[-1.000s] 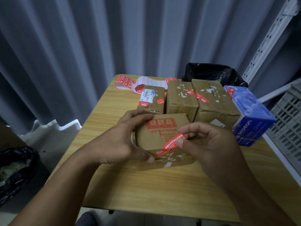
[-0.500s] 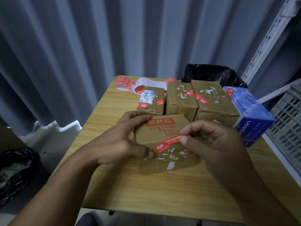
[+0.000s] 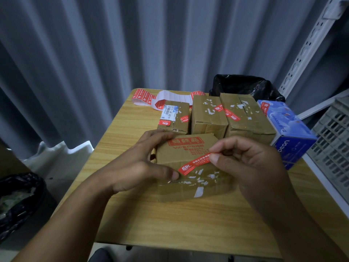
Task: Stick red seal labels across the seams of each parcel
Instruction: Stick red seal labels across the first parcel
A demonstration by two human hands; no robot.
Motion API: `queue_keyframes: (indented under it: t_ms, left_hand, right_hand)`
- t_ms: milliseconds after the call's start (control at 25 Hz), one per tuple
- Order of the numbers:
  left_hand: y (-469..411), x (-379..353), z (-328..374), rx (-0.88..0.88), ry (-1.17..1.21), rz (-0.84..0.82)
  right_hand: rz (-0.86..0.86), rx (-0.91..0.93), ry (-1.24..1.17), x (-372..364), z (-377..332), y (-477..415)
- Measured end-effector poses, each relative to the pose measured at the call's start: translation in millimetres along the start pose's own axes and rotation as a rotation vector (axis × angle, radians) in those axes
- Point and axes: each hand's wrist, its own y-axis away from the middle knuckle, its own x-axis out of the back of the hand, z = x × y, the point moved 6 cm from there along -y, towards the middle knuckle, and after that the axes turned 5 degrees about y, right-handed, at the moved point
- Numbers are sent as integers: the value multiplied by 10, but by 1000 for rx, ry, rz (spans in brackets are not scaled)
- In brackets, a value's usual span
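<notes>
The left hand [image 3: 136, 167] grips the brown cardboard parcel [image 3: 170, 157] by its left side on the wooden desk [image 3: 170, 220]. The long red seal label [image 3: 195, 163] slants across the parcel's near edge, low end by the left thumb, high end pinched in the right hand [image 3: 251, 167].

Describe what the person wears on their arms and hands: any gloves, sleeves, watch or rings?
No gloves: the left hand and right hand are bare. The left forearm and right forearm are uncovered down to the frame edge, so no sleeve shows. No watch, bracelet or ring is visible on the sides that face the camera.
</notes>
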Motion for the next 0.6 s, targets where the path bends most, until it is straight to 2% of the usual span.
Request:
queue_keyframes:
  t_ms: [440, 600]
  left_hand:
    - [8, 23, -31, 45, 140, 48]
    - [10, 40, -44, 52, 170, 53]
  right_hand:
    - [19, -18, -103, 9, -19, 5]
    - [74, -66, -286, 127, 30, -52]
